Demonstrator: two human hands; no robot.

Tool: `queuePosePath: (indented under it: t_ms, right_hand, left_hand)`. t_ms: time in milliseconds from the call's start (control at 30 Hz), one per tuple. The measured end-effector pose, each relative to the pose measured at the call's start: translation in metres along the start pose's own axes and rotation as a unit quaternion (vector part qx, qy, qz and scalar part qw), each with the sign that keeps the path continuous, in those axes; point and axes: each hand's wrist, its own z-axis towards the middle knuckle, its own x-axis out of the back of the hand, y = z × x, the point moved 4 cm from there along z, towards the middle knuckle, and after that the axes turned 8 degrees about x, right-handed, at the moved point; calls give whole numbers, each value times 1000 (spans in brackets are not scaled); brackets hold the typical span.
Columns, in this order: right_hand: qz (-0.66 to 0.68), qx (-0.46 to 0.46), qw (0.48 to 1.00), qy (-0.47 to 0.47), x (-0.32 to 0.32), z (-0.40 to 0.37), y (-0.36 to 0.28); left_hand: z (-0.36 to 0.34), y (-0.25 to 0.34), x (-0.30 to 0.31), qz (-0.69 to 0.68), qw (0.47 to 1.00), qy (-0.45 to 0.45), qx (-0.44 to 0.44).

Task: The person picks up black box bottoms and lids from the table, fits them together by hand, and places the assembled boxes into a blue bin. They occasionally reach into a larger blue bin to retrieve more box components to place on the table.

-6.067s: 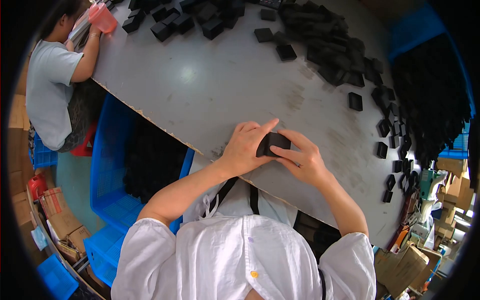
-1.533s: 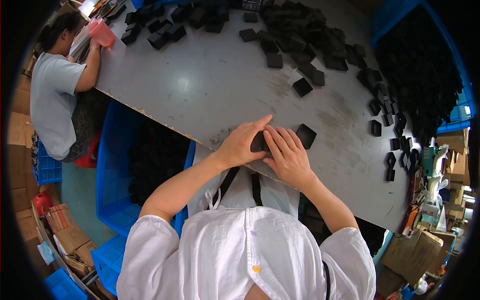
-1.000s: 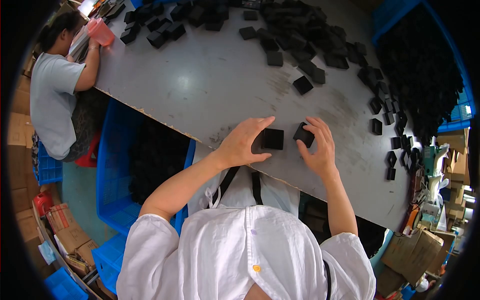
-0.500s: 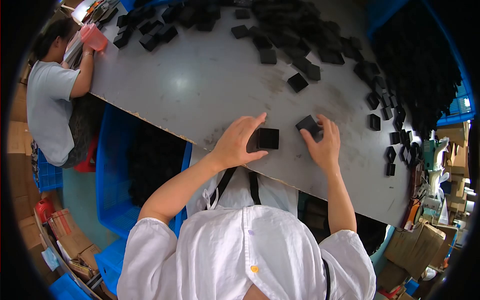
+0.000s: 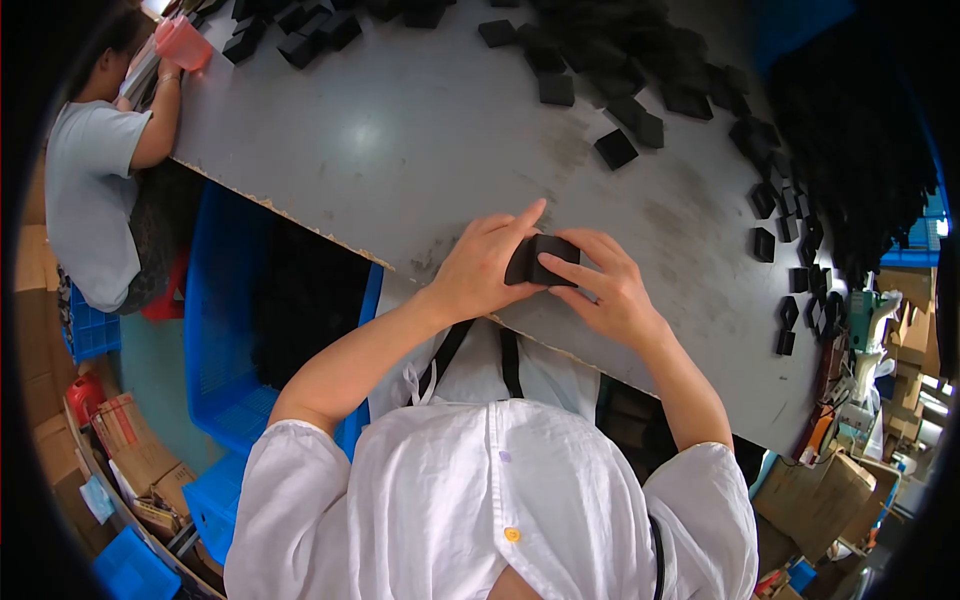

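In front of my body, above the near edge of the grey table [image 5: 330, 180], two small black box pieces are together between my hands. My left hand [image 5: 472, 268] grips the left black box [image 5: 518, 266], with its index finger stretched along the far side and its thumb at the near side. The right black box piece [image 5: 565, 247] is in my right hand [image 5: 612, 285], whose fingers lie over its top and around its near and far sides. The two pieces overlap side by side, and the seam between them is partly behind my fingers.
Loose black boxes [image 5: 616, 149] are strewn across the far side, with open box frames [image 5: 763, 245] at the right. A blue crate [image 5: 215, 350] stands below the table's left edge. Another person [image 5: 95, 190] sits at far left near a pink container [image 5: 183, 44].
My right hand has moved left with its black box piece and brought it against the box in my left hand. My left fingers have closed onto that box. The view has shifted slightly.
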Motion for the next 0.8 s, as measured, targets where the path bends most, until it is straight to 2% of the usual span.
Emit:
queuePosePath:
  t_ms: [133, 200, 333, 467, 533, 600, 667, 733, 767, 800]
  right_hand:
    - [-5, -13, 1000, -12, -3, -4, -3]
    - [-86, 2, 996, 8, -6, -7, -2]
    - [-109, -47, 992, -42, -4, -4, -8]
    - [-138, -25, 990, -28, -13, -3, -11]
    - [-206, -25, 978, 4, -21, -13, -20]
    - [-245, -1, 969, -21, -28, -19, -29]
    - [-265, -28, 963, -35, -30, -19, -34]
    - [-168, -7, 984, -52, -20, -13, -30]
    - [-136, -2, 990, -35, -14, -9, -23]
    - [-99, 3, 995, -21, -9, -6, -13]
  left_hand:
    - [-2, 4, 2, 14, 1000, -17, -2]
    - [0, 5, 2, 14, 1000, -5, -11]
    - [6, 11, 10, 25, 999, 10, -36]
    - [5, 5, 6, -1, 998, -5, -61]
    - [5, 6, 7, -3, 998, -7, -58]
    - [3, 6, 8, 11, 997, -10, -70]
    - [5, 5, 10, 22, 996, -5, -91]
    - [7, -1, 11, -5, 994, -76, -83]
    - [8, -6, 24, -12, 987, -150, -52]
    - [6, -16, 50, -28, 963, -265, -31]
